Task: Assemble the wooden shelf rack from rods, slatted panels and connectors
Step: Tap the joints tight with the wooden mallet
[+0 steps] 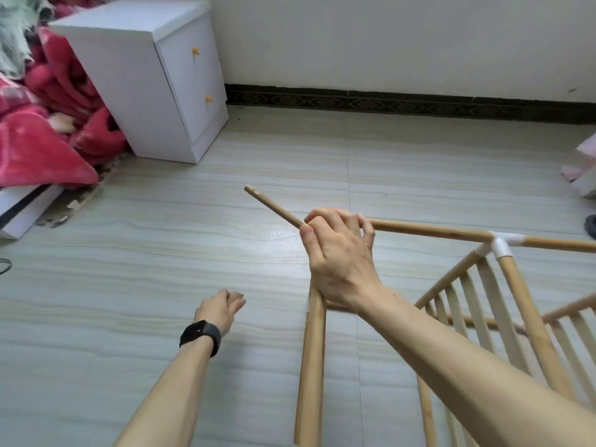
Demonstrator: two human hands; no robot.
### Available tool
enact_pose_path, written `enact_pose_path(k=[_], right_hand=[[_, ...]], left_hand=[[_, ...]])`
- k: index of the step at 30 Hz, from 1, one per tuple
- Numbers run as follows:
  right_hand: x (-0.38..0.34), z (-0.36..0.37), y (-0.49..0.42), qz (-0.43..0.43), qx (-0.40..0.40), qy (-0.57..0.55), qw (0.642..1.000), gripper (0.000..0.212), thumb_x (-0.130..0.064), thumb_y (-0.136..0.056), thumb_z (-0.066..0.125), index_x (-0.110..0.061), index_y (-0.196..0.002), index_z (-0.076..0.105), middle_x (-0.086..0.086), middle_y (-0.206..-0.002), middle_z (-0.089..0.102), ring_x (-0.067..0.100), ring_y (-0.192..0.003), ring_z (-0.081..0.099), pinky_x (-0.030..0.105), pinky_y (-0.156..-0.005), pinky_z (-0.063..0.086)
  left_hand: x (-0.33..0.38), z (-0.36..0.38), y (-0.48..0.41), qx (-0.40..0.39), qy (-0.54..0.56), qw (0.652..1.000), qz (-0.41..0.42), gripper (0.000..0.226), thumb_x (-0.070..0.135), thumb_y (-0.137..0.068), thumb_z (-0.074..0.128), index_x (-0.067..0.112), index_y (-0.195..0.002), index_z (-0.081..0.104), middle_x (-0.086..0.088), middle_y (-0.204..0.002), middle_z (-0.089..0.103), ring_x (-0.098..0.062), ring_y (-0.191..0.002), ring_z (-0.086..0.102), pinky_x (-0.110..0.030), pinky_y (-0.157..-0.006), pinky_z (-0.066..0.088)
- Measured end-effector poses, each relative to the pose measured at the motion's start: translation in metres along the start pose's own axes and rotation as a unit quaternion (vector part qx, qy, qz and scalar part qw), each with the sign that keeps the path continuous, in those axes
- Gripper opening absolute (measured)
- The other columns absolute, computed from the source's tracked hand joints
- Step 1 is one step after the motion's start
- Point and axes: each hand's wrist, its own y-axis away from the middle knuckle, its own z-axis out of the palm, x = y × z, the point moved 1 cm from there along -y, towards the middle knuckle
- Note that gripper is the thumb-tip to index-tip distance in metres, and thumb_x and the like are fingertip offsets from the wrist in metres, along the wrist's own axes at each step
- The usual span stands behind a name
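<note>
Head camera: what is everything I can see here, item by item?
rod: one, tan, held in the right hand, free end pointing up-left
frame rods: several, tan, joined into a frame, lower right
connector: one, white, at the frame's corner, right
panels: two, tan slats, inside the frame, partly cut off
cabinet: one, white, upper left, against the wall
knobs: two, yellow, on the cabinet front
blanket: one, red, far left
floor: pale grey tiles
wall: white, top
skirting: dark band, at the foot of the wall
watch: one, black, left wrist
left hand: holding nothing, above the floor
right hand: fingers curled round the rod
</note>
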Motion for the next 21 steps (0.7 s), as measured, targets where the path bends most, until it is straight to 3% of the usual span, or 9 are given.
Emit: enact_pose_path(k=[2, 5, 6, 8, 11, 13, 15, 19, 21], right_hand=[[-0.015, 0.005, 0.005, 0.002, -0.023, -0.011, 1.0, 0.041, -0.042, -0.104, 0.026, -0.025, -0.109, 0.062, -0.017, -0.127, 0.054, 0.011, -0.132, 0.036, 0.044, -0.118, 0.005], [-0.037, 0.002, 0.016, -0.005, -0.092, -0.024, 0.995, 0.037, -0.037, -0.109, 0.027, -0.019, -0.115, 0.059, -0.008, -0.132, 0.056, 0.018, -0.141, 0.033, 0.047, -0.121, 0.008], [-0.043, -0.005, 0.021, 0.006, -0.117, -0.048, 0.992, 0.036, -0.037, -0.11, 0.028, -0.018, -0.11, 0.059, -0.003, -0.126, 0.059, 0.023, -0.138, 0.037, 0.045, -0.117, 0.017], [-0.055, -0.031, 0.031, 0.046, -0.114, -0.14, 0.983, 0.036, -0.036, -0.11, 0.031, -0.016, -0.096, 0.057, 0.002, -0.102, 0.064, 0.03, -0.113, 0.055, 0.037, -0.09, 0.036], [-0.062, -0.082, 0.056, 0.087, -0.062, -0.228, 0.968, 0.039, -0.038, -0.109, 0.034, -0.018, -0.091, 0.062, -0.006, -0.084, 0.068, 0.022, -0.082, 0.063, 0.037, -0.071, 0.044], [-0.061, -0.119, 0.083, 0.064, -0.039, -0.193, 0.978, 0.037, -0.039, -0.108, 0.038, -0.023, -0.089, 0.066, -0.018, -0.06, 0.06, 0.004, -0.061, 0.055, 0.022, -0.056, 0.036], [-0.058, -0.152, 0.111, 0.041, -0.027, -0.168, 0.985, 0.035, -0.039, -0.107, 0.043, -0.027, -0.089, 0.07, -0.02, -0.046, 0.051, 0.003, -0.048, 0.048, 0.021, -0.049, 0.032], [-0.05, -0.2, 0.157, 0.019, -0.001, -0.177, 0.984, 0.031, -0.038, -0.105, 0.048, -0.029, -0.088, 0.073, 0.003, -0.058, 0.06, 0.011, -0.048, 0.046, 0.033, -0.053, 0.036], [-0.046, -0.213, 0.176, 0.007, 0.021, -0.208, 0.978, 0.029, -0.034, -0.105, 0.05, -0.028, -0.089, 0.073, 0.002, -0.056, 0.054, 0.014, -0.047, 0.042, 0.033, -0.049, 0.033]], left_hand=[[0.005, -0.034, 0.024, 0.032, 0.083, 0.996, -0.002, 0.039, 0.044, -0.098, 0.058, 0.009, -0.114, 0.062, -0.009, -0.107, 0.071, -0.03, -0.099, 0.065, -0.034, -0.081, 0.051], [0.029, -0.089, 0.068, 0.05, 0.277, 0.96, 0.002, 0.033, 0.032, -0.1, 0.059, 0.001, -0.112, 0.064, -0.007, -0.091, 0.07, -0.018, -0.064, 0.06, -0.024, -0.055, 0.048], [0.041, -0.107, 0.086, 0.05, 0.344, 0.937, 0.01, 0.029, 0.026, -0.101, 0.057, -0.001, -0.109, 0.063, -0.01, -0.092, 0.068, -0.016, -0.058, 0.054, -0.021, -0.05, 0.045], [0.067, -0.14, 0.127, 0.044, 0.452, 0.89, 0.036, 0.021, 0.021, -0.104, 0.052, 0.002, -0.104, 0.06, -0.014, -0.097, 0.065, -0.014, -0.056, 0.05, -0.018, -0.047, 0.044], [0.103, -0.174, 0.185, 0.012, 0.56, 0.825, 0.073, 0.023, 0.022, -0.107, 0.045, 0.006, -0.099, 0.059, -0.012, -0.097, 0.069, -0.012, -0.056, 0.055, -0.019, -0.049, 0.048], [0.125, -0.187, 0.218, -0.03, 0.618, 0.78, 0.094, 0.022, 0.021, -0.107, 0.044, 0.007, -0.107, 0.061, -0.011, -0.101, 0.071, -0.014, -0.059, 0.059, -0.021, -0.054, 0.051], [0.144, -0.196, 0.246, -0.066, 0.658, 0.742, 0.11, 0.021, 0.017, -0.106, 0.044, 0.007, -0.117, 0.06, -0.013, -0.108, 0.071, -0.018, -0.066, 0.063, -0.024, -0.061, 0.055], [0.174, -0.199, 0.287, -0.109, 0.67, 0.718, 0.155, 0.025, 0.015, -0.101, 0.054, 0.005, -0.124, 0.061, -0.012, -0.11, 0.072, -0.024, -0.077, 0.067, -0.032, -0.076, 0.059], [0.185, -0.194, 0.303, -0.117, 0.656, 0.724, 0.181, 0.037, 0.02, -0.091, 0.066, 0.005, -0.125, 0.063, -0.012, -0.109, 0.073, -0.024, -0.081, 0.068, -0.032, -0.08, 0.059]])
